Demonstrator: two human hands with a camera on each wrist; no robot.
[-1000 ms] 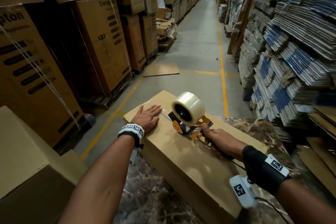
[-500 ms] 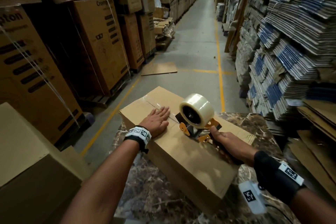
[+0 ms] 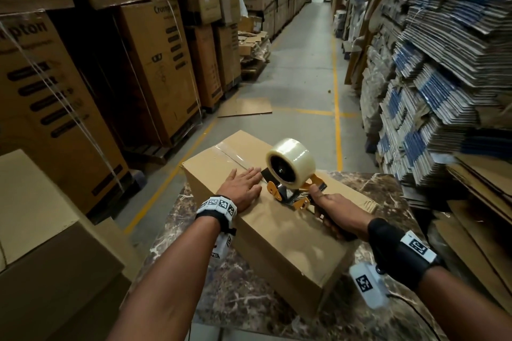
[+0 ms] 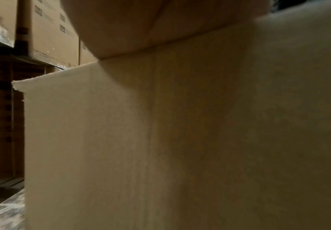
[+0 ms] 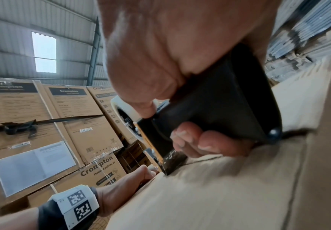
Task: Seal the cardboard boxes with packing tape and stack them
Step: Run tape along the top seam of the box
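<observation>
Cardboard box (image 3: 279,227) on marble surface (image 3: 243,299). Left hand (image 3: 243,187) flat on lid, fingers (image 3: 250,174) straight, just beside seam. Right hand (image 3: 332,213) fingers clamped on tape dispenser (image 3: 291,177) handle. Advise: keep dispenser low, steady pull toward near edge along seam; palm pressure holds flaps level.

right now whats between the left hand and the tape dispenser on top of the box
Only a narrow strip of bare cardboard box top separates the left hand from the tape dispenser; head view shows it.
</observation>
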